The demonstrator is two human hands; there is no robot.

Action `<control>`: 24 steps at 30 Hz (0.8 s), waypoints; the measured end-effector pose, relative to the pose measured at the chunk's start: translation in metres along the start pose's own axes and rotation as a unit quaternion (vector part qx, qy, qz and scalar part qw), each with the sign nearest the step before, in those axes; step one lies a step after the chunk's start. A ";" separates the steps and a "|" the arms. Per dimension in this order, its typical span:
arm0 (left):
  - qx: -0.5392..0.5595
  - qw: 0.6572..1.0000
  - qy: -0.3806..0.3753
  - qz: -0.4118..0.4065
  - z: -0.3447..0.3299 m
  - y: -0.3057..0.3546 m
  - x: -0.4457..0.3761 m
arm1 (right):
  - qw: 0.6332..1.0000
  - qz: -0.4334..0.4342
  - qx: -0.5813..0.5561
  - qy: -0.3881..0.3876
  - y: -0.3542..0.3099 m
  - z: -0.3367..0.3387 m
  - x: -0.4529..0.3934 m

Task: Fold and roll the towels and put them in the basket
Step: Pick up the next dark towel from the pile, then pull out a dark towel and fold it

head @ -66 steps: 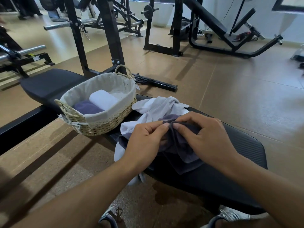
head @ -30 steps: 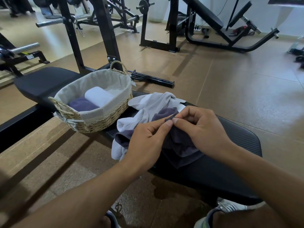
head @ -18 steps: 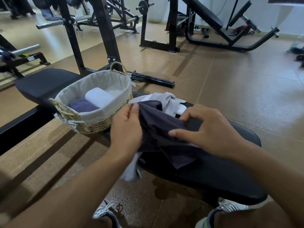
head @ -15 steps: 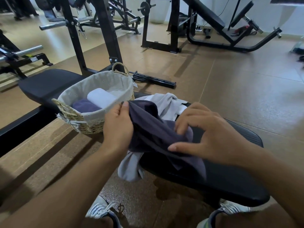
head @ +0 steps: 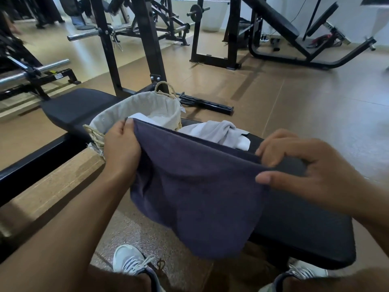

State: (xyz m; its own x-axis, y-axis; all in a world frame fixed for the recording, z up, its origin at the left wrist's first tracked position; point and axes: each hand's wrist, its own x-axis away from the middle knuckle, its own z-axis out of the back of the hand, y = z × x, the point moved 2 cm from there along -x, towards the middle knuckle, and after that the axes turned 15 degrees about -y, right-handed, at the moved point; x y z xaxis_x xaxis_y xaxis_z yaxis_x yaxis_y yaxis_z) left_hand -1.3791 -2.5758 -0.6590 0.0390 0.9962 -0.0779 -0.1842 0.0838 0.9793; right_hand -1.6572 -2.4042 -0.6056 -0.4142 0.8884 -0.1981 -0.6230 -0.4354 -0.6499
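A black padded bench [head: 299,226] runs from left of centre to the lower right of the frame. Above it at centre, a dark purple towel [head: 197,186] hangs spread between two hands. The lined wicker basket [head: 134,110] stands on the bench at upper centre-left, a white rolled towel [head: 141,118] inside. A pale grey towel [head: 219,131] lies crumpled beside it. The left hand [head: 122,148] pinches the towel's upper left corner; the right hand [head: 311,171] pinches its upper right edge.

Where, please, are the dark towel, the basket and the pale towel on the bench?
dark towel [head: 195,186]: head view, middle of the spread cloth.
basket [head: 117,116]: head view, lined near wall.
pale towel [head: 219,131]: head view, crumpled middle.
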 end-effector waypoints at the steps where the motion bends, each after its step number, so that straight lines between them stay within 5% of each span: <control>1: -0.011 1.000 0.002 -0.004 0.002 -0.001 0.001 | 0.999 -0.020 0.029 0.019 0.006 0.002 0.000; 9: -0.027 0.996 -0.060 -0.060 0.009 -0.009 0.010 | 0.965 -0.252 -0.007 0.067 0.064 0.005 0.007; 14: 0.030 0.993 -0.092 -0.066 0.014 -0.002 0.017 | 0.947 -0.214 -0.208 0.122 0.067 0.005 0.005; 18: 0.076 0.965 -0.248 -0.035 0.028 -0.002 0.018 | 0.907 -0.180 -0.368 0.103 0.088 0.010 0.011; 20: 0.118 0.927 -0.355 -0.015 0.041 -0.005 0.019 | 0.890 -0.197 -0.410 0.029 0.095 0.019 0.019; 24: 0.182 0.767 -0.610 0.080 0.064 -0.010 0.030 | 0.830 -0.187 -0.404 -0.337 0.080 0.020 0.039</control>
State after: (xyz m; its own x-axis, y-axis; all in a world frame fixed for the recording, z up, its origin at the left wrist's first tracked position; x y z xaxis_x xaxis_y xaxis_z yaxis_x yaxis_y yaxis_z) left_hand -1.3135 -2.5482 -0.6590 0.9753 0.2114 0.0644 -0.0046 -0.2718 0.9623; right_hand -1.7367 -2.4071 -0.6504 -0.7386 0.5374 0.4071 -0.2569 0.3339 -0.9069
